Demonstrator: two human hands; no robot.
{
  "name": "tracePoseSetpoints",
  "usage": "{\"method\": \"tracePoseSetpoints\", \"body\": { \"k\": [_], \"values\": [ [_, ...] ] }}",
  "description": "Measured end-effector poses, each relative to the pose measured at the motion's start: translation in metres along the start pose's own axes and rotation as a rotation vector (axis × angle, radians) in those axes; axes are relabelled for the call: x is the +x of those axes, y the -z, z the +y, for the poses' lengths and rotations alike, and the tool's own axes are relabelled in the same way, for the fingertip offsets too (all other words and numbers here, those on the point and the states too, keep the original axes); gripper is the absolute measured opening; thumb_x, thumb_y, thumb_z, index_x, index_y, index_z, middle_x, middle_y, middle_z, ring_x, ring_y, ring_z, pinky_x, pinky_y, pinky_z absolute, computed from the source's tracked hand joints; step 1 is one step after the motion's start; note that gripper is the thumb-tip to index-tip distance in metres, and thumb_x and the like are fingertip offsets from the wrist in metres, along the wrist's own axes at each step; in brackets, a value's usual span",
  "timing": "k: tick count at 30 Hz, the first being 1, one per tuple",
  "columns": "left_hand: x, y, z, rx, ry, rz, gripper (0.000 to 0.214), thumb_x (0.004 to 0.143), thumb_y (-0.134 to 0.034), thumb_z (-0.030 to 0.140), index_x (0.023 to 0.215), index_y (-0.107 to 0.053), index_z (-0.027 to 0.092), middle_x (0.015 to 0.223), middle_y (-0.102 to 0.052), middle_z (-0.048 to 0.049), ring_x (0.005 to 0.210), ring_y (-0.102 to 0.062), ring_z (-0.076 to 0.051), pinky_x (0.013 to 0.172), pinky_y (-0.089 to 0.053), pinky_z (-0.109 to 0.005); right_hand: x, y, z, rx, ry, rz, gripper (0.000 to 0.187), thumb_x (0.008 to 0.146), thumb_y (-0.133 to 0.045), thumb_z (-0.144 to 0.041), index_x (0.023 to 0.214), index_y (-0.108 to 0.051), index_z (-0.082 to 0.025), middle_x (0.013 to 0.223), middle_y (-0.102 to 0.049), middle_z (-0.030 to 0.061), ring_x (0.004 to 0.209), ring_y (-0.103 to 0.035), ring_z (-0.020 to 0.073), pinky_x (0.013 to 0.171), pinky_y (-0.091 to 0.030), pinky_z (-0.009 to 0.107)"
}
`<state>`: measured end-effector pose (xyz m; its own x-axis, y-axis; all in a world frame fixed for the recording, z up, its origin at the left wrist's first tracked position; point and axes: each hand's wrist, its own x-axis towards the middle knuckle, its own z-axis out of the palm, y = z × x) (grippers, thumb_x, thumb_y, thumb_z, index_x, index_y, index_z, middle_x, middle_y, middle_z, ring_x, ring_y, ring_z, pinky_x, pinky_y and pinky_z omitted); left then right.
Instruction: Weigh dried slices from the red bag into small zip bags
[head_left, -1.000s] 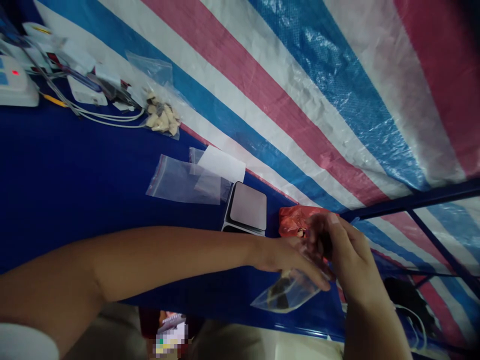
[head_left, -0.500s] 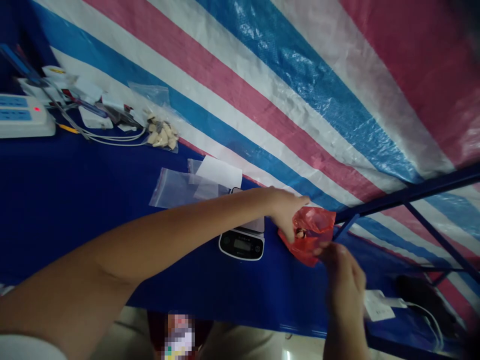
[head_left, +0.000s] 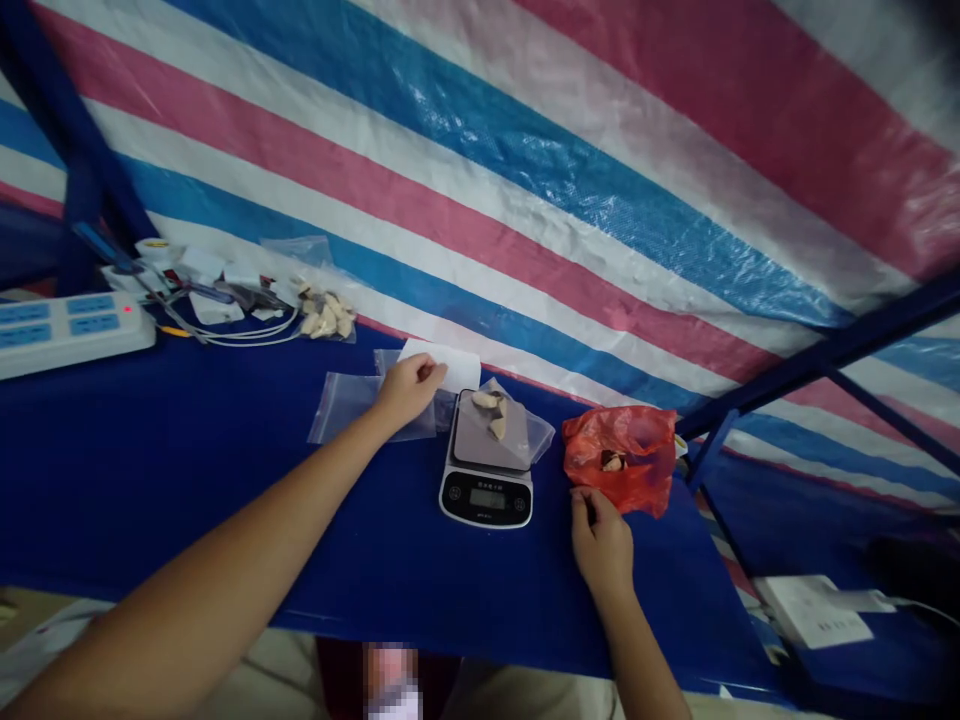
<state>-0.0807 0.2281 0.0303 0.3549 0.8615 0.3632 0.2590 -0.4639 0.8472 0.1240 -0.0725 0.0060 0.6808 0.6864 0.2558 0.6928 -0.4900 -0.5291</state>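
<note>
My left hand (head_left: 411,388) is closed, its fingers pressed together over the front edge of a white sheet of paper (head_left: 459,366); what the fingers hold, if anything, is hidden. Clear zip bags (head_left: 346,408) lie under and beside that wrist. Between my hands stands a kitchen scale (head_left: 486,505). On its plate rests a clear bag (head_left: 517,428) with a few pale, dark-edged pieces (head_left: 491,405) on or inside it. My right hand (head_left: 602,545) is loosely curled at the near edge of a red plastic bag (head_left: 645,480), in which a dark and pale piece (head_left: 612,461) shows.
A bag of pale pieces (head_left: 328,312), cables (head_left: 240,335) and a white power strip (head_left: 75,330) lie at the back left. Behind the blue table (head_left: 420,590) hangs a striped tarp (head_left: 525,200). A blue metal frame (head_left: 810,360) and white box (head_left: 814,610) are at right.
My left hand has moved left from the red bag to the white paper, uncovering the scale plate and its bag. My right hand has shifted left along the red bag. The camera view has turned.
</note>
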Motion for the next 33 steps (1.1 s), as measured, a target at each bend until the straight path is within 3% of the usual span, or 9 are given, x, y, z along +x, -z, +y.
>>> {"method": "tracePoseSetpoints", "body": {
  "k": [5,8,11,13,16,19,23,26,33],
  "values": [
    [-0.014,-0.006,-0.012,0.080,-0.074,-0.186,0.032,0.087,-0.057,0.039,0.063,-0.047,0.021,0.058,-0.049,0.0034,0.057,-0.045,-0.013,0.061,-0.032,-0.029,-0.008,-0.003,-0.001,-0.008,0.001,0.043,0.038,0.096,-0.047,-0.048,0.092,-0.073,-0.020,0.084,-0.076,0.0102,0.075,-0.070,0.0252,0.071,-0.048,0.033],
    [-0.011,-0.009,-0.010,0.121,-0.080,-0.222,0.032,0.087,-0.058,0.039,0.062,-0.047,0.021,0.058,-0.051,0.0028,0.057,-0.046,-0.013,0.060,-0.031,-0.029,-0.015,0.004,-0.003,0.016,-0.007,0.239,0.039,0.096,-0.049,-0.047,0.094,-0.073,-0.017,0.083,-0.075,0.0120,0.074,-0.070,0.0252,0.071,-0.050,0.032],
    [-0.008,-0.009,-0.013,0.114,-0.093,-0.232,0.032,0.087,-0.058,0.040,0.063,-0.048,0.021,0.059,-0.052,0.0026,0.057,-0.046,-0.013,0.060,-0.032,-0.029,-0.003,0.028,-0.003,-0.042,-0.009,0.422,0.037,0.095,-0.049,-0.043,0.096,-0.073,-0.015,0.093,-0.076,0.0160,0.087,-0.071,0.0280,0.080,-0.051,0.034],
    [-0.007,-0.009,-0.015,0.096,-0.084,-0.230,0.032,0.086,-0.058,0.041,0.063,-0.049,0.021,0.059,-0.052,0.0026,0.058,-0.046,-0.013,0.061,-0.032,-0.029,0.020,0.046,0.000,-0.172,0.003,0.362,0.034,0.095,-0.047,-0.036,0.099,-0.073,-0.015,0.101,-0.076,0.0165,0.094,-0.071,0.0283,0.083,-0.050,0.034],
    [-0.007,-0.009,-0.018,0.088,-0.076,-0.217,0.033,0.086,-0.058,0.043,0.063,-0.048,0.021,0.059,-0.050,0.0029,0.058,-0.046,-0.014,0.061,-0.033,-0.029,0.071,0.061,0.005,-0.430,-0.024,0.001,0.030,0.093,-0.047,-0.025,0.097,-0.076,-0.017,0.102,-0.077,0.0162,0.095,-0.071,0.0287,0.082,-0.049,0.034],
    [-0.006,-0.009,-0.019,0.089,-0.083,-0.227,0.034,0.086,-0.058,0.045,0.063,-0.049,0.021,0.058,-0.049,0.0033,0.058,-0.046,-0.014,0.060,-0.033,-0.029,0.112,0.052,0.008,-0.570,-0.087,-0.295,0.027,0.092,-0.052,-0.024,0.099,-0.077,-0.017,0.099,-0.077,0.0163,0.092,-0.073,0.0280,0.078,-0.048,0.033],
    [-0.006,-0.010,-0.021,0.095,-0.093,-0.245,0.035,0.087,-0.057,0.045,0.064,-0.048,0.021,0.058,-0.049,0.0034,0.057,-0.046,-0.013,0.060,-0.033,-0.029,0.125,0.024,0.011,-0.582,-0.093,-0.214,0.038,0.099,-0.047,-0.038,0.117,-0.072,-0.016,0.114,-0.072,0.0196,0.099,-0.071,0.0285,0.082,-0.050,0.034],
    [-0.005,-0.011,-0.021,0.115,-0.085,-0.256,0.035,0.088,-0.057,0.046,0.065,-0.049,0.021,0.059,-0.050,0.0032,0.058,-0.047,-0.013,0.060,-0.033,-0.029,0.118,0.012,0.020,-0.553,-0.046,-0.131,0.036,0.099,-0.049,-0.035,0.120,-0.071,-0.015,0.118,-0.068,0.0206,0.100,-0.070,0.0272,0.085,-0.050,0.034],
    [-0.004,-0.010,-0.023,0.137,-0.054,-0.275,0.037,0.087,-0.058,0.050,0.066,-0.052,0.021,0.060,-0.052,0.0033,0.059,-0.047,-0.013,0.059,-0.034,-0.029,0.121,0.020,0.041,-0.377,0.022,-0.175,0.030,0.088,-0.068,-0.030,0.113,-0.071,-0.014,0.101,-0.075,0.0128,0.091,-0.070,0.0240,0.081,-0.049,0.030]
  ]
}}
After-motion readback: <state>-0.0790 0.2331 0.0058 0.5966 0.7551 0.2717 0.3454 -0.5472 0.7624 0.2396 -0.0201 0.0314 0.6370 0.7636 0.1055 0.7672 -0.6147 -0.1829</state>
